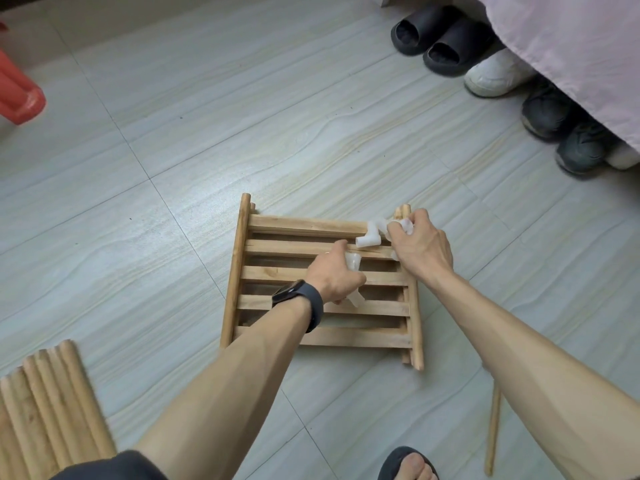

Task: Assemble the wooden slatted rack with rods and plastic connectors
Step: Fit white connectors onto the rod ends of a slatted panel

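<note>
A wooden slatted panel [277, 306] lies flat on the tiled floor, seemingly stacked on another one. My left hand [332, 277], with a dark watch on the wrist, grips a translucent white plastic connector [354, 263] over the panel's middle slats. My right hand [420, 245] holds more white connectors [406, 225] at the panel's far right corner. One T-shaped white connector [370, 237] lies on the slats just left of that hand. A bundle of wooden rods [48, 407] rests at the lower left.
A single rod [493, 431] lies on the floor at the lower right, near my sandalled foot [408, 465]. Several shoes and slippers [446, 46] line the far right under a pink bedsheet [571, 46]. A red plastic stool [17, 95] stands at the far left.
</note>
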The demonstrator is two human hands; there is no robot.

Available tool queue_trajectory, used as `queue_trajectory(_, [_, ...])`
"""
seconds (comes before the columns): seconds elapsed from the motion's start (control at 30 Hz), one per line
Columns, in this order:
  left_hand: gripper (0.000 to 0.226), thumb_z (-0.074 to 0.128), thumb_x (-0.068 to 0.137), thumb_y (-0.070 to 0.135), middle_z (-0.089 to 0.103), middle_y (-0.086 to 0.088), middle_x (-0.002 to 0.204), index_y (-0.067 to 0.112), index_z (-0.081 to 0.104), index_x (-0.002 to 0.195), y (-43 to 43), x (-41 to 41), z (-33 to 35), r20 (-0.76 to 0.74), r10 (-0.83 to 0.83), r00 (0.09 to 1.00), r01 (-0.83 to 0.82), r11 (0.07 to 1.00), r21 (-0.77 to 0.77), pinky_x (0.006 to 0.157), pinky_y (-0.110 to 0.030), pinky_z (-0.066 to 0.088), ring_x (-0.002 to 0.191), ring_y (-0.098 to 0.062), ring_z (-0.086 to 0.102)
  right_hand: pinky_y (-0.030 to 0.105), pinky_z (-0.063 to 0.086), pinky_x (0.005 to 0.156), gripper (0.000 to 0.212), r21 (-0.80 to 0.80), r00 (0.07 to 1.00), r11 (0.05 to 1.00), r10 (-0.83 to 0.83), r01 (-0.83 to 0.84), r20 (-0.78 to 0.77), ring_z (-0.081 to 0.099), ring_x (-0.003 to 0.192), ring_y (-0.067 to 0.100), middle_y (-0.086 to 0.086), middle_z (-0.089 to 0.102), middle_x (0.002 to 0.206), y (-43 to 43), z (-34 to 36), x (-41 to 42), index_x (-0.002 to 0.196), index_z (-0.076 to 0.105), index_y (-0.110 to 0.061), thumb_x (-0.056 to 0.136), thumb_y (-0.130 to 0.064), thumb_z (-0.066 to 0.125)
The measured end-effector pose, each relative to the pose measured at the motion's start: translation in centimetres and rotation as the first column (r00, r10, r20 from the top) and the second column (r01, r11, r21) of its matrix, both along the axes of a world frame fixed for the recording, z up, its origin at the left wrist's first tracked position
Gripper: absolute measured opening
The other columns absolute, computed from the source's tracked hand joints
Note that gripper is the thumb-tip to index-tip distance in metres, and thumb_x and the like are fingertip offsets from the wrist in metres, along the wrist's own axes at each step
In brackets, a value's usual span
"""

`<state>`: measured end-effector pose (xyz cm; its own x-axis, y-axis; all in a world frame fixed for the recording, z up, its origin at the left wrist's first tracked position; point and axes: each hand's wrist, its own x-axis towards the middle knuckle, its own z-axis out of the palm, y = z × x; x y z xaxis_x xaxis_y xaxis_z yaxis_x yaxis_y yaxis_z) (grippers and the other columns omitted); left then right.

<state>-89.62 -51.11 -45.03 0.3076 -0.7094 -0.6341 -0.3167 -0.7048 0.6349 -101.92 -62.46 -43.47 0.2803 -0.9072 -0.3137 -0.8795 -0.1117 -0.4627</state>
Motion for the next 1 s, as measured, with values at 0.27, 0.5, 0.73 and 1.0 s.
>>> queue_trajectory(0.27, [0.039,0.064,0.084,0.02,0.064,-0.009,0.101,0.024,0.049,0.12,-0.8,-0.2,-0.6,0.009,0.061,0.998,-0.061,0.997,0.048,0.058,-0.036,0.063,0.069,-0.029,0.073,0.039,0.043,0.076,0.03,-0.054,0.949,0.956,0.276,-0.287,-0.152,0.057,0.096,0.032,0.008,0.049,0.119,-0.5,-2.0,2.4,0.128,0.04,-0.024,0.105,-0.042,0.033])
queue_trajectory(0.5, [0.032,0.069,0.086,0.015,0.064,-0.01,0.1,0.021,0.054,0.113,1.6,2.2,-0.2,-0.118,0.117,0.986,-0.123,0.991,-0.051,0.057,-0.034,0.062,0.065,-0.022,0.068,0.053,0.031,0.115,0.028,-0.098,0.899,0.898,0.415,-0.43,-0.138,0.048,0.115,0.032,0.012,0.065,0.099,0.5,-2.7,2.6,0.134,0.035,-0.033,0.107,-0.04,0.031])
queue_trajectory(0.73, [0.033,0.07,0.083,0.011,0.06,-0.007,0.106,0.026,0.057,0.11,6.5,8.3,4.5,-0.088,0.162,0.983,-0.175,0.971,-0.161,0.056,-0.034,0.062,0.061,-0.02,0.07,0.052,0.048,0.095,0.029,-0.076,0.79,0.825,0.504,-0.56,-0.347,0.065,0.098,0.036,0.01,0.056,0.118,2.3,-2.8,2.9,0.13,0.045,-0.035,0.108,-0.043,0.028])
queue_trajectory(1.0, [0.033,0.07,0.085,0.006,0.06,-0.014,0.113,0.027,0.059,0.109,17.6,16.6,4.0,-0.052,0.584,0.81,-0.585,0.799,-0.136,0.067,-0.037,0.063,0.062,-0.023,0.069,0.043,0.053,0.082,0.034,0.01,0.754,0.82,0.53,-0.572,-0.387,0.062,0.098,0.035,0.011,0.043,0.129,3.1,-2.1,4.0,0.127,0.05,-0.029,0.1,-0.051,0.047])
